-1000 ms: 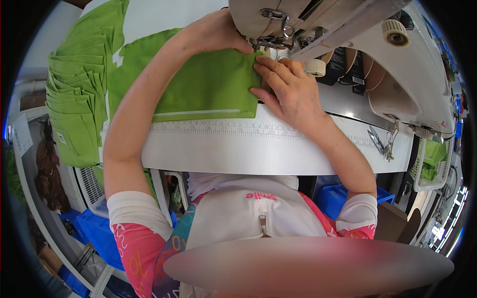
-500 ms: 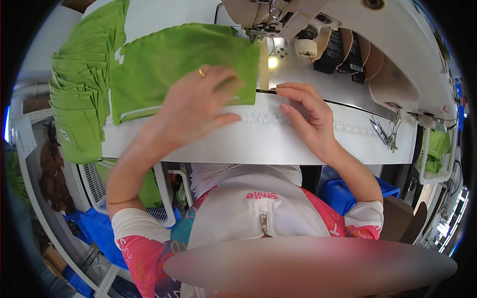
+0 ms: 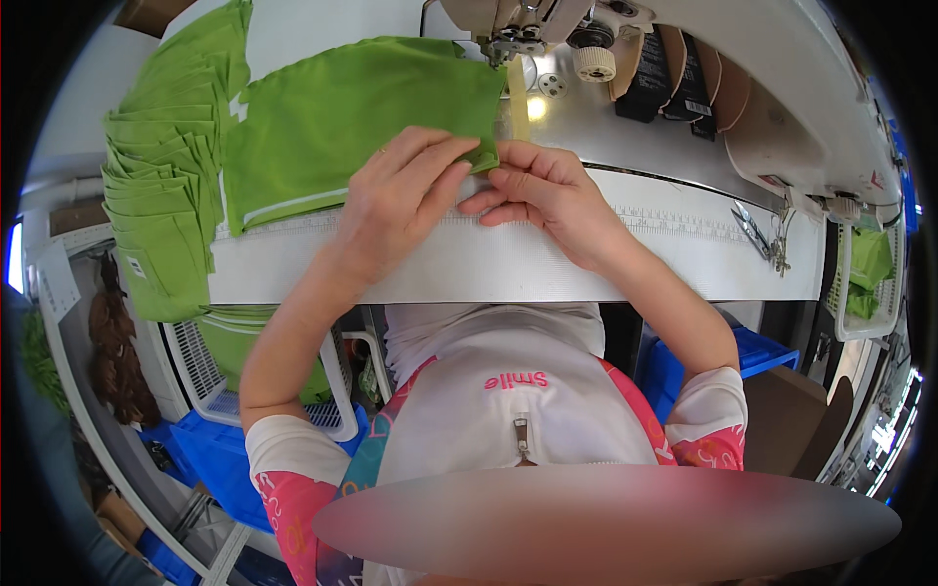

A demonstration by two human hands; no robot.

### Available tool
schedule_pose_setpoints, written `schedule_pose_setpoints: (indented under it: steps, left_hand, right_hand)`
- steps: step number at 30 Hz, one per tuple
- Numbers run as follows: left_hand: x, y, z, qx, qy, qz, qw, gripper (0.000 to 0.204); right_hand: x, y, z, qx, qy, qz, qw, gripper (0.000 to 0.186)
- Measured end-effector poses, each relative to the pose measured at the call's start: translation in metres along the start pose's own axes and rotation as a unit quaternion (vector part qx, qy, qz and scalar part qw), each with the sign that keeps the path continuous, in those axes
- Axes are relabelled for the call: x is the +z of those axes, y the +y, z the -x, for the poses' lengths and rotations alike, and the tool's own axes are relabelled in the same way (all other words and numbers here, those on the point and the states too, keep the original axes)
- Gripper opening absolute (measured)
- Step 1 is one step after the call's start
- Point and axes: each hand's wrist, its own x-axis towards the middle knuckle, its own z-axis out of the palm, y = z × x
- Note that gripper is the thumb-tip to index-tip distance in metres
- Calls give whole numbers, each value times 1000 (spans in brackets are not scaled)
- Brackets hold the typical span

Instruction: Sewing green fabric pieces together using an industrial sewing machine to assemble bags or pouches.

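A green fabric piece [image 3: 352, 117] lies flat on the white table, its far right corner by the needle area of the sewing machine [image 3: 518, 37]. My right hand [image 3: 552, 195] pinches the near right corner between thumb and index finger. Beside it, my left hand [image 3: 399, 200] is closed at the same edge, thumb and fingertips on the cloth. A pale strip shows along the near edge of the piece. The exact grip of the left fingertips is partly hidden by the hand itself.
Stacked green pieces [image 3: 161, 195] hang over the table's left edge. A printed ruler [image 3: 674, 223] runs along the table, with thread snips [image 3: 750, 230] at its right. White baskets with green cloth [image 3: 865, 259] stand at both sides. A blue bin [image 3: 767, 350] sits below right.
My right hand has moved left from the bare table and taken the fabric's near right corner. My left hand has drawn nearer to that corner, its fingers closing on the edge.
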Motion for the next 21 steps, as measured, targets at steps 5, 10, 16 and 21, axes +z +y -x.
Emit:
schedule_pose_setpoints:
  steps: [5,10,16,21]
  left_hand:
    - [-8,5,1,-168,-60,137,974,21]
    - [-12,-1,-6,-208,-96,212,950,20]
    - [-10,9,-6,-116,-92,64,987,14]
    - [-8,13,-4,152,-51,-159,974,24]
  right_hand:
    - [6,7,5,-71,46,98,992,26]
    - [6,9,5,-81,49,124,988,21]
    - [4,10,6,-90,43,121,988,19]
    - [4,7,11,-78,33,91,992,21]
